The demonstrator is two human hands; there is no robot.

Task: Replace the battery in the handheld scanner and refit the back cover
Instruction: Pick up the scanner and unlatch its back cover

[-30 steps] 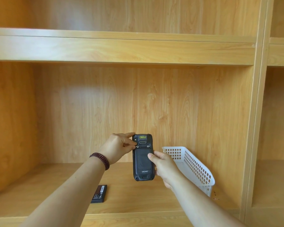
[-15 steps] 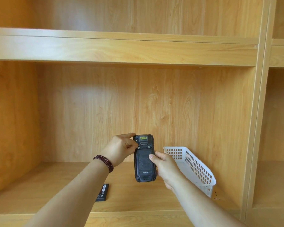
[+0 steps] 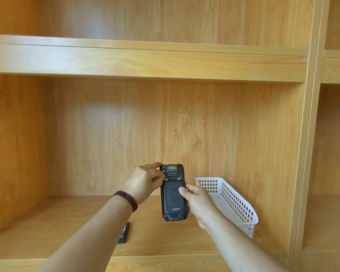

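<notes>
A black handheld scanner [image 3: 173, 203] is held upright above the shelf, its back facing me with the ribbed back cover [image 3: 172, 195] in place. My right hand [image 3: 199, 205] grips its right side, thumb lying on the cover. My left hand [image 3: 145, 183] pinches at the left latch screw near the scanner's top, index finger along the upper corner. A loose black battery [image 3: 124, 233] lies flat on the shelf [image 3: 67, 232] below my left forearm, partly hidden by it.
A white perforated plastic basket [image 3: 234, 201] leans tilted against the right wall of the wooden compartment, just right of my right hand. Another shelf board [image 3: 145, 59] runs overhead. A vertical divider [image 3: 310, 134] closes the right side.
The view drifted slightly. My left fingers have shifted on the top-left latch; the scanner stays upright in both hands at nearly the same spot.
</notes>
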